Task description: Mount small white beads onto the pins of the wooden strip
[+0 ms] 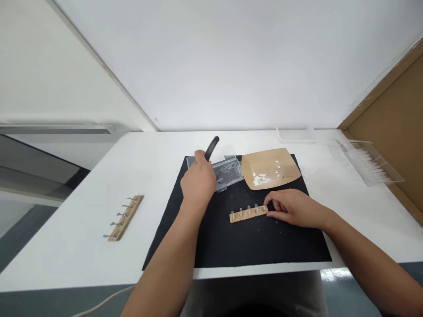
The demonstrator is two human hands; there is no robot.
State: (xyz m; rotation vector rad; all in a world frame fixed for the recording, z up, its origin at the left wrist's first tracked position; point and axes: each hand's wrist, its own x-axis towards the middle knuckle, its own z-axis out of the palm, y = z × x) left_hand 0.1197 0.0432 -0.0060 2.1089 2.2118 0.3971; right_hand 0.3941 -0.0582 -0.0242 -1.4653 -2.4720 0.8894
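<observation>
My left hand (199, 178) is closed around a tool with a black curved handle (212, 148); its working end is hidden. The hand is over the left side of a shallow clear plastic box (230, 171) that holds clear nail tips. My right hand (292, 207) pinches the right end of a short cork-coloured strip (245, 215) lying on a black mat (261, 246). Small clear tips stand upright in a row along this strip. Behind my right hand lies a tan paper tray (280, 160) with small white flakes in it.
A second cork-coloured strip (127, 220) with several metal-stemmed pieces lies on the white table (158, 154) at the left. Clear plastic cases (366, 163) with rows of tips rest at the right, near a cardboard panel (393, 119). A white cable (105, 300) hangs below the front edge.
</observation>
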